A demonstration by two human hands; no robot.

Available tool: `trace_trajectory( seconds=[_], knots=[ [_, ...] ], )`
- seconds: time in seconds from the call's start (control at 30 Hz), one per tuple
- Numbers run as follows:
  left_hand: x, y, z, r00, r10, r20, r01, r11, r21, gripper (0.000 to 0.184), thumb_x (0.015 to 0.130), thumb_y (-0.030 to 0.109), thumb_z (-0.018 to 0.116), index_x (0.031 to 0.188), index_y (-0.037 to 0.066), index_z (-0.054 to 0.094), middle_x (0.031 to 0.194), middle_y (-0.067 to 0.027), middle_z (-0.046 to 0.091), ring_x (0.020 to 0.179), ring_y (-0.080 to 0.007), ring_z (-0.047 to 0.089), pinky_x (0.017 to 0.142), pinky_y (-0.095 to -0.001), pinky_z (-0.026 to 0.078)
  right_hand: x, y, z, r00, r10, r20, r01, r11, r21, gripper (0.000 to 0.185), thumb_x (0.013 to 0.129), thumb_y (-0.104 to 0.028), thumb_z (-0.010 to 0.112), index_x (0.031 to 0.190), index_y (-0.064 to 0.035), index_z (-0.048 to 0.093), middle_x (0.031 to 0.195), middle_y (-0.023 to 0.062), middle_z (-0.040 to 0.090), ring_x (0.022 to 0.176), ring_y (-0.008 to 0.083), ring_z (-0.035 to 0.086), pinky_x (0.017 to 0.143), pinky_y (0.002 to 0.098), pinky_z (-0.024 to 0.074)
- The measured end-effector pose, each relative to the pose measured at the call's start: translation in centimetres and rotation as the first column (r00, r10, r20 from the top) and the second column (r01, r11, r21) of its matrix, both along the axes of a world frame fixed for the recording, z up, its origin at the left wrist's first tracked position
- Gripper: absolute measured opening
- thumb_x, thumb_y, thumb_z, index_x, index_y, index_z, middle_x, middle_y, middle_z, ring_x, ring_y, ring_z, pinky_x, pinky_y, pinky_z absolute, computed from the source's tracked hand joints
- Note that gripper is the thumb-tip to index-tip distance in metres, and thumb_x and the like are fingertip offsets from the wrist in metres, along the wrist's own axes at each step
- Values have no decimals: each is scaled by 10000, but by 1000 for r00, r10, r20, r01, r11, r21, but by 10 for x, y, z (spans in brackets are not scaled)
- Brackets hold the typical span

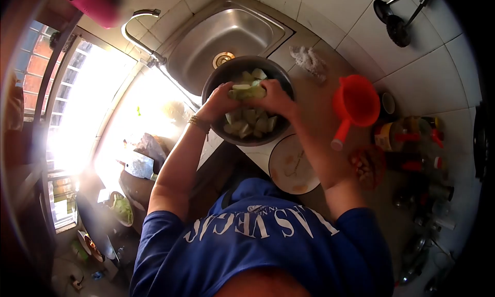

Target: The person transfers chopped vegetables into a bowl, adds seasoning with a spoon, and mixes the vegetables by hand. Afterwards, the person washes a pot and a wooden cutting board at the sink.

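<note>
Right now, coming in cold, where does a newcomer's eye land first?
Probably the glaring white window on the left, then the bright red, round plastic dipper on the brownish counter right of centre. Mid-frame, the left hand and right hand hold pale green cut pieces over a dark round bowl, at the near edge of the shiny steel sink.

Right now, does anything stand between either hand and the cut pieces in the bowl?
Nothing visible does: the left hand and right hand together hold some pieces, and no lid covers the bowl.
</note>
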State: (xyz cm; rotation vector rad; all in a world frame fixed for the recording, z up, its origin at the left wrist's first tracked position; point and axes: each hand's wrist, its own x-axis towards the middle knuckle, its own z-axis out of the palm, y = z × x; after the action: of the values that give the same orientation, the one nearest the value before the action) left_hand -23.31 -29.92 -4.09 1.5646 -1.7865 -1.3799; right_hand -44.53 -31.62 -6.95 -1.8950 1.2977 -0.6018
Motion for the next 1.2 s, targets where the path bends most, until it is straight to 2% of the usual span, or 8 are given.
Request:
trace_trajectory(
  seconds=[0.17, 0.23, 0.43, 0.7, 0.8, 0.9, 0.97, 1.2],
  knots=[
    [1, 2, -8, 944, -93, 317, 157, 971, -183, 1077, 511, 338, 829, 1374, 49, 253, 1288, -259, 377, 1197, -356, 423, 957, -371, 403, -7, 8, -13, 982, -116, 146, 138, 979, -151, 907, 603, -550, 734, 1309, -86, 403, 1154, 275, 480, 1104, 412, 465, 947, 428, 378],
    [-32, 6, -1, 859, -78, 506, 154, 982, -110, 1065, 497, 304, 844, 1363, 64, 273, 1290, -286, 350, 1225, -408, 354, 1011, -406, 347, 8, 3, -32, 994, -109, -30, 113, 979, 172, 975, 603, -556, 731, 1355, -73, 340, 1196, 294, 448, 1115, 427, 452, 968, 433, 360],
    [-25, -12, 26, 995, -49, -89, 54, 996, 64, 819, 561, 243, 812, 1243, 37, 410, 1156, -204, 514, 1091, -290, 512, 901, -355, 440, 11, 5, -2, 845, -317, 430, 155, 916, 370, 668, 711, -397, 727, 1208, -8, 509, 1063, 183, 601, 985, 256, 583, 853, 319, 452],
    [-8, 3, 11, 857, -338, 389, 392, 917, -67, 1129, 547, 339, 827, 1417, 88, 153, 1347, -247, 328, 1288, -366, 292, 1039, -402, 308, 12, 44, 32, 689, -533, 491, 87, 733, 674, 778, 718, -319, 747, 1308, 5, 355, 1214, 172, 502, 1112, 222, 510, 858, 342, 468],
    [-22, -4, -44, 884, -134, 447, 173, 984, -46, 1060, 528, 350, 830, 1382, 93, 256, 1316, -246, 369, 1262, -400, 312, 998, -418, 345, 42, 39, 0, 877, -459, -141, 480, 845, 237, 608, 753, -261, 719, 1240, -21, 446, 1089, 116, 571, 990, 197, 556, 810, 285, 466],
    [-7, -13, -24, 974, -206, 95, 225, 936, -272, 733, 576, 286, 800, 1192, 42, 486, 1163, -190, 505, 1115, -303, 472, 916, -380, 414, 26, 32, -13, 744, -505, 437, 281, 831, 481, 582, 755, -254, 716, 1237, -29, 480, 1085, 97, 569, 933, 166, 556, 795, 267, 458],
    [-2, -12, -1, 957, -137, -257, 134, 991, -28, 707, 591, 272, 794, 1184, 34, 492, 1140, -183, 521, 1087, -281, 498, 913, -366, 418, 19, 34, 11, 739, -473, 480, 208, 837, 505, 568, 758, -247, 713, 1234, -32, 491, 1090, 97, 566, 931, 158, 552, 791, 267, 457],
    [3, 6, -2, 995, -88, 45, 88, 996, 7, 830, 675, 362, 767, 1314, 18, 364, 1190, -215, 528, 1109, -249, 527, 926, -343, 422, 22, 60, 11, 585, -744, 323, 279, 559, 781, 512, 826, -227, 641, 1266, -37, 459, 1154, 104, 541, 1020, 191, 527, 809, 286, 455]
  ],
)
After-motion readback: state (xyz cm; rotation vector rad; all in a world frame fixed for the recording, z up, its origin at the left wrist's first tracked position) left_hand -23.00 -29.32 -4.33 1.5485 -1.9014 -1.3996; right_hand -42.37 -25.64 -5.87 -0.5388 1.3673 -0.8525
